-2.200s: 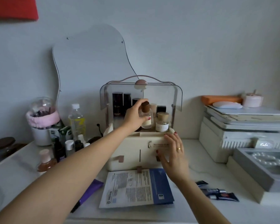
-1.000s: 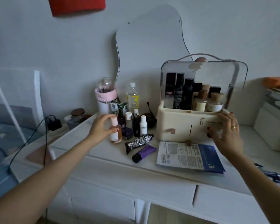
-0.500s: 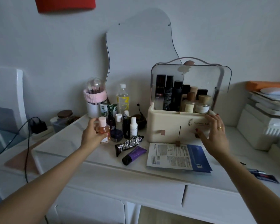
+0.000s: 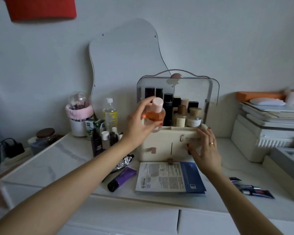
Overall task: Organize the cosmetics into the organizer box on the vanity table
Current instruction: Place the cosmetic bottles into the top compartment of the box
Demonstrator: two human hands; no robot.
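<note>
A cream organizer box [image 4: 161, 145] with a raised clear lid [image 4: 193, 92] stands at the middle of the vanity table [image 4: 61, 160]. Dark tubes and wooden-capped bottles [image 4: 194, 115] stand inside its top tray. My left hand [image 4: 139, 121] grips an orange bottle with a pink cap [image 4: 155, 112] and holds it in the air at the box's left front corner. Fingers straight, my right hand [image 4: 205, 148] rests flat against the box's front right side. Small bottles [image 4: 105, 138] stand left of the box. A purple tube [image 4: 121, 178] and a black patterned tube [image 4: 123, 162] lie in front.
A sheet-mask packet [image 4: 170, 178] lies in front of the box. A brush holder [image 4: 79, 116], a water bottle [image 4: 110, 114] and a wavy mirror [image 4: 124, 65] stand behind the bottles. Sachets [image 4: 251, 189] lie at the right, near stacked books and boxes [image 4: 270, 126]. A jar [image 4: 45, 135] sits far left.
My left hand lifted the orange bottle from the group of bottles and carried it right, up to the organizer box. My right hand stayed on the box's front.
</note>
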